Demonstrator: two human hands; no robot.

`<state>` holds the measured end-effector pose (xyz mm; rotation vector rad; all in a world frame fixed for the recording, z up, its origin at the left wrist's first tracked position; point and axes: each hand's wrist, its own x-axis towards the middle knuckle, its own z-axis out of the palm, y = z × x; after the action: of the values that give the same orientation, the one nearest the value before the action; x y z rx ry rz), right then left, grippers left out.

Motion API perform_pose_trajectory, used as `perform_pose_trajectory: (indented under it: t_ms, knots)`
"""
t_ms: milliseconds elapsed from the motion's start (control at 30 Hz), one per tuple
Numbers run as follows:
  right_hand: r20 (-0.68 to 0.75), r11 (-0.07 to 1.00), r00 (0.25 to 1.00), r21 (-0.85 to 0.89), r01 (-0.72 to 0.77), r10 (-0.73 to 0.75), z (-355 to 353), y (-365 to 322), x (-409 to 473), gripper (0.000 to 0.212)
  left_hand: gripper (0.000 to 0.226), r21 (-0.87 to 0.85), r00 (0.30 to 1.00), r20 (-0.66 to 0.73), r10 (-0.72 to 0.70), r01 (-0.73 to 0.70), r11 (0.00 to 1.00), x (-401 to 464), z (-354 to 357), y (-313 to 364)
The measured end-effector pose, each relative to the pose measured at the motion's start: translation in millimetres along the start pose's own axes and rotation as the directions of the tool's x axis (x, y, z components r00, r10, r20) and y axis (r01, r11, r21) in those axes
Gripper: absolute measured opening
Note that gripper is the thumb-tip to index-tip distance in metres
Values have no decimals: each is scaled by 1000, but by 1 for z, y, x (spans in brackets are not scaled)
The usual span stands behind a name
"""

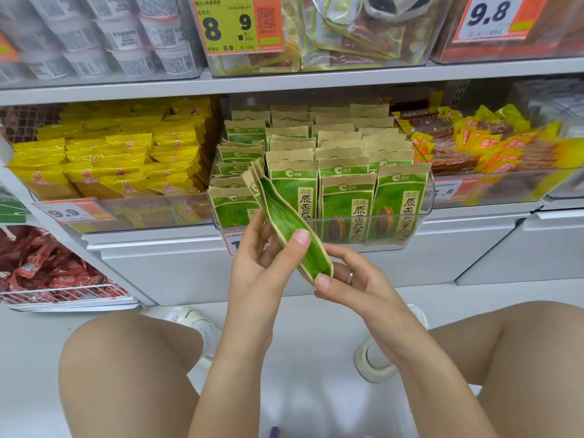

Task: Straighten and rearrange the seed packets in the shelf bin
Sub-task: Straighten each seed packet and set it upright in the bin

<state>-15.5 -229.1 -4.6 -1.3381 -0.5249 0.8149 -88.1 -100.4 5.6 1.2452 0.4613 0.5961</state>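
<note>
A small stack of green seed packets (286, 221), apparently two or three, is pinched edge-on between the left hand (262, 263) and right hand (350, 281) before the clear shelf bin (425, 197), squaring-up judged underway, reinsertion into the untidy leftmost of four rows next.

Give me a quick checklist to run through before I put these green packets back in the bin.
1. Packets held in both hands: ok, left hand and right hand grip them.
2. Held packets squared up: not ok, top ends fan apart.
3. Gap in the clear bin to take them: cannot tell, the held packets hide the spot.
4. Front row upright: ok.
5. Left column tidy: not ok, packets lean.
</note>
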Motion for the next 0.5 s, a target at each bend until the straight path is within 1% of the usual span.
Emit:
perform_pose_trajectory:
  t_ms: [133,300,333,433,500]
  knots:
    - [36,999,999,-38,-2,3,-2,-5,3,47,76,15,1000,27,8,-8,1000,4,-3,6]
    - [126,993,992,-116,4,11,-1,-15,8,46,64,23,999,37,-23,22,1000,6,-7,10]
    - [135,993,991,-117,-2,18,-2,-16,9,44,59,16,999,37,-33,32,999,7,-10,10]
    - [123,993,992,-120,-17,32,-6,-16,13,38,29,-20,997,46,-64,65,998,8,-16,13]
    - [102,989,994,-148,-12,27,-7,-14,15,37,25,-27,996,40,-78,79,996,8,-17,15]
